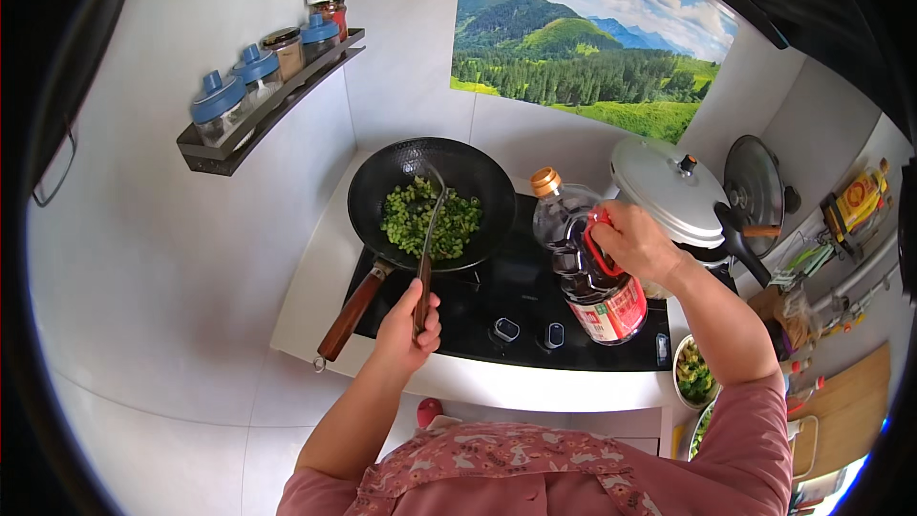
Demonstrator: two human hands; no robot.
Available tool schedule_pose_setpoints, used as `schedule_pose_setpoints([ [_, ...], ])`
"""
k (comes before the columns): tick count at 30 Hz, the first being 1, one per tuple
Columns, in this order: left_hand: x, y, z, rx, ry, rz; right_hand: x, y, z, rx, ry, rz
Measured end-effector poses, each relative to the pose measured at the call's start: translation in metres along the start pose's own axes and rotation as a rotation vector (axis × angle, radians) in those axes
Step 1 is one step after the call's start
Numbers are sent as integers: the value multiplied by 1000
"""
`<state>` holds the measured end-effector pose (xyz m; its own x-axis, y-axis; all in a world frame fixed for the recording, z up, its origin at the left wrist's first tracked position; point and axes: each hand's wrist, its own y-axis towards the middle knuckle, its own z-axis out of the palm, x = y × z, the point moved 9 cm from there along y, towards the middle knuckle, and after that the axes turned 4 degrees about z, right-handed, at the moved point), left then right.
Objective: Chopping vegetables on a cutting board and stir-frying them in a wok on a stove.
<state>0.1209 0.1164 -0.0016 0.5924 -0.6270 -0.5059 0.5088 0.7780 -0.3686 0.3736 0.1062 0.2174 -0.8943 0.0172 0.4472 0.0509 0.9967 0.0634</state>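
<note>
My left hand (407, 326) grips the wooden handle of a metal spatula (430, 229), whose blade end reaches into chopped green vegetables (401, 218). They lie in a black wok (365, 186) on the left side of the black cooktop (458, 333). My right hand (634, 240) is closed around the red handle of a large plastic bottle (609, 308) of dark liquid. A gold cap sits on the bottle, which leans slightly left over the cooktop. The wok's wooden handle (354, 312) points toward me, with neither hand on it.
Behind my right hand stands a silver pressure cooker (663, 193), beside a pan lid (752, 183) leaning on the wall. Bowls of greens (693, 376) stand at right, near a wooden board (852, 408). A wall rack (286, 104) holds jars at upper left.
</note>
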Motion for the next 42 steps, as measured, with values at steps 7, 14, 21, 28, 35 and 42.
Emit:
schedule_pose_setpoints([
  [7, -31, -46, -13, -104, 519, 165, -3, 30, 29, 64, -125, -33],
  [14, -23, -75, 3, -27, 407, -15, -1, 54, 66, 222, -320, -22],
  [21, -24, -81, 13, 69, 378, -73, -2, 66, 94, 354, -461, 46],
  [28, -31, -85, 18, 50, 393, -84, -4, 72, 107, 376, -491, 15],
  [35, -34, -88, 20, 78, 358, -121, -5, 78, 112, 371, -512, 9],
  [42, -35, -86, 21, 89, 360, -124, -8, 78, 112, 388, -551, 42],
])
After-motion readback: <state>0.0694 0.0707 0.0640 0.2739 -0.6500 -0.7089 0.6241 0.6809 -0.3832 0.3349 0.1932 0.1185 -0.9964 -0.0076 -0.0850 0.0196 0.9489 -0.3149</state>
